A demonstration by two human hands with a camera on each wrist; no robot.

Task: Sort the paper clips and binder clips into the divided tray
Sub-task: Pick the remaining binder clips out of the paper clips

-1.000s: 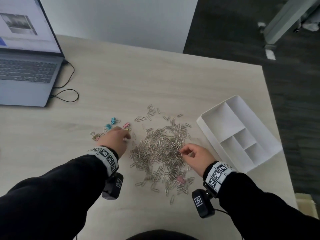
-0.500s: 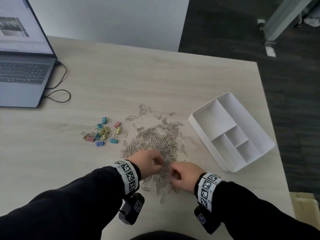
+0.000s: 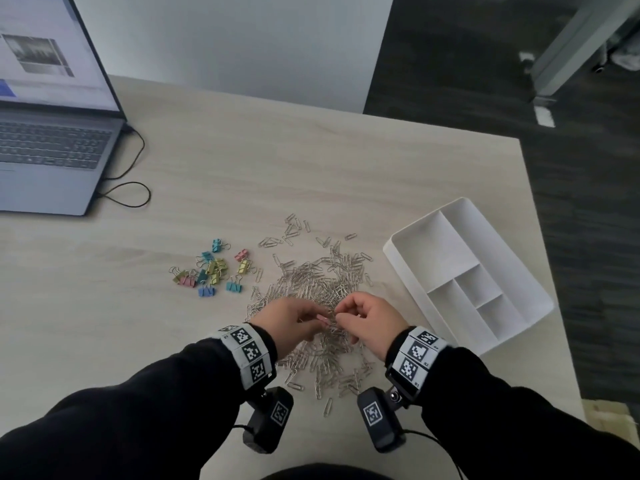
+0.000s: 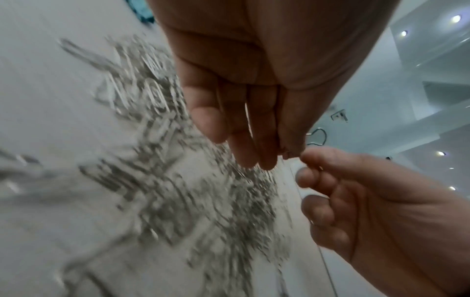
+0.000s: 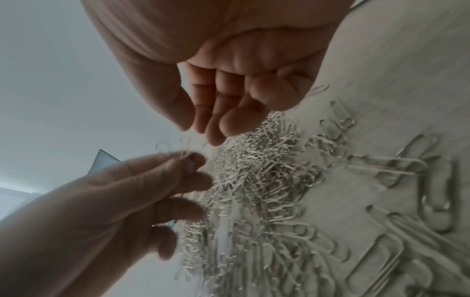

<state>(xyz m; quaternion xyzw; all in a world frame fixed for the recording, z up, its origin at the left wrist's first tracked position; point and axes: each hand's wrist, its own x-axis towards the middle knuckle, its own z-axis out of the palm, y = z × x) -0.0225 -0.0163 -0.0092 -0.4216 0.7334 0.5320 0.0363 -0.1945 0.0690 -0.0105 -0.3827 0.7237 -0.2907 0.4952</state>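
Low in the centre of the head view, both hands meet over the near part of the paper clip pile [image 3: 318,292], a loose silver heap spread across the middle of the pale wood-grain table [image 3: 242,150]. The left hand [image 3: 289,322] has its thumb and fingertips drawn together on a small pink binder clip [image 3: 323,319], which sits between the two hands; in the right wrist view the same hand, at lower left, pinches something small with wire loops showing above the fingertips, the other fingers curled. The right hand [image 3: 369,318] has its fingers half curled with thumb and forefinger brought close at the same spot; whether it actually has hold of the pink clip or a paper clip cannot be told, since the left wrist view is blurred there. Left of the pile, toward the middle left of the frame, lies a cluster of colored binder clips [image 3: 211,268] in blue, yellow and pink. At the right edge of the table stands the white divided tray [image 3: 408,268], angled, its compartments showing nothing inside. An open laptop [image 3: 52,150] fills the upper left, its screen text too blurred to read, with a black cable [image 3: 133,195] looping beside it. Both wrists carry bands printed with black-and-white square marker patterns; no legible writing appears on them.
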